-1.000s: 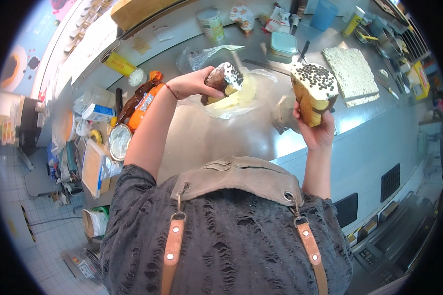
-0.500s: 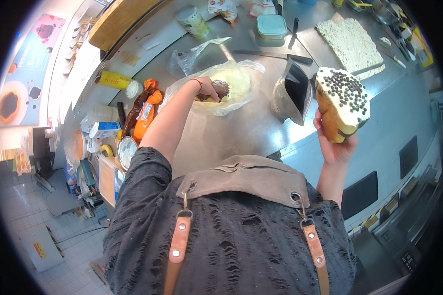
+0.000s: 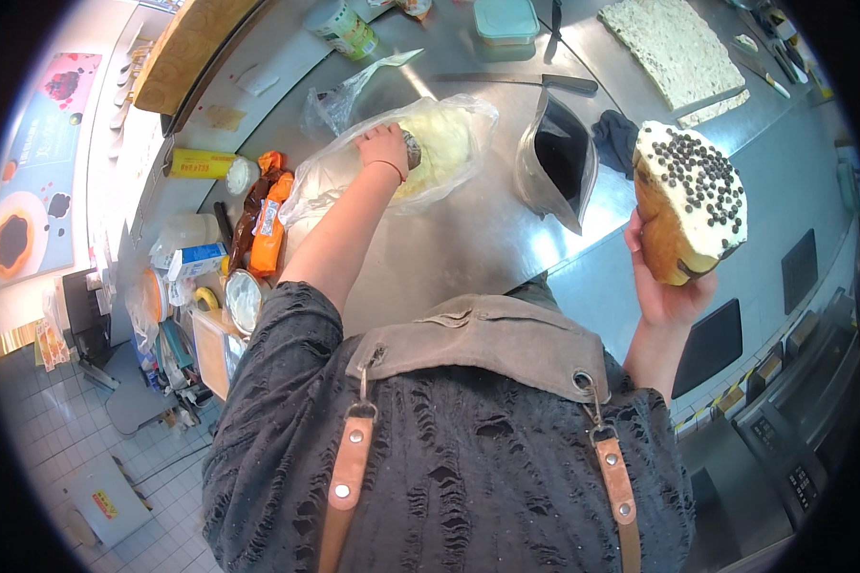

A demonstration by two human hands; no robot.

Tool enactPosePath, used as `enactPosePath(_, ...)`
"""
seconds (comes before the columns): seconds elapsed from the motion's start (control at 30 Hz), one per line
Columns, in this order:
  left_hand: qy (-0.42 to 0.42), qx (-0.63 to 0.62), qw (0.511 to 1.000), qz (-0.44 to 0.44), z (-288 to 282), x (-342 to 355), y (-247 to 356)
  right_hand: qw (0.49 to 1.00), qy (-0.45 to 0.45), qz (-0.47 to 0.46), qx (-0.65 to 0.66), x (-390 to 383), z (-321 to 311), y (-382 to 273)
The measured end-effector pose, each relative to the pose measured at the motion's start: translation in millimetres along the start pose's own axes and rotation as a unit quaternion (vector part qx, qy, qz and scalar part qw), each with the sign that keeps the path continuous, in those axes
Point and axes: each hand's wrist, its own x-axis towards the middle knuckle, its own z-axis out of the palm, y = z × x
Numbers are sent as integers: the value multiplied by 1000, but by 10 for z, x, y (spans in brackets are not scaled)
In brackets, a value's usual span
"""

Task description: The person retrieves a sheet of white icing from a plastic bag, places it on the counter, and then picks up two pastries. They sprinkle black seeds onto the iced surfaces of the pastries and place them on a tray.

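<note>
My right hand (image 3: 674,294) holds up a piece of bread (image 3: 674,234), gripping it from below. White cream and many dark chocolate chips cover its cut face. On the left, my left hand (image 3: 384,153) is closed at the near left side of a clear plastic bag (image 3: 476,107); its fingertips are partly hidden. Pale yellow cream (image 3: 440,143) shows inside the bag, and a dark brown patch (image 3: 412,150) lies right beside the hand. Between the two hands stands an opened silver pouch (image 3: 575,212) with a dark inside.
Behind the pouch lies a long knife (image 3: 569,84). A lidded tub (image 3: 506,21) and a cream-covered slab (image 3: 674,53) sit farther back. A dark cloth (image 3: 616,138) is near the bread. Orange packets (image 3: 269,224) and a paper cup (image 3: 342,29) line the left side.
My left hand has turned, its fingers shifting from inside the bag toward the bag's left side. The bread, still in my right hand, has moved slightly right. The whole view has shifted a little.
</note>
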Motion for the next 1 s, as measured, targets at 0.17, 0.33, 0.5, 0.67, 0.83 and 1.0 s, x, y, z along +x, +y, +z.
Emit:
enactPosePath(0.17, 53, 52, 997, 26, 254, 0, 227, 1000, 18, 18, 16, 32, -57, -3)
enactPosePath(0.33, 39, 52, 997, 41, 193, 154, 220, 999, 0, 11, 32, 63, -91, 18)
enactPosePath(0.5, -44, 44, 995, 77, -62, 339, 60, 999, -2, -17, 33, 68, -90, -18)
enactPosePath(0.67, 17, 33, 998, 59, 78, 183, 156, 1000, 9, -7, 21, 47, -91, -37)
enactPosePath(0.83, 5, -15, 997, 75, -45, 32, -81, 999, 5, 26, 29, 58, -60, -58)
enactPosePath(1.0, -19, -115, 992, 55, -709, -432, -684, 998, -32, 14, 49, 71, 89, -58)
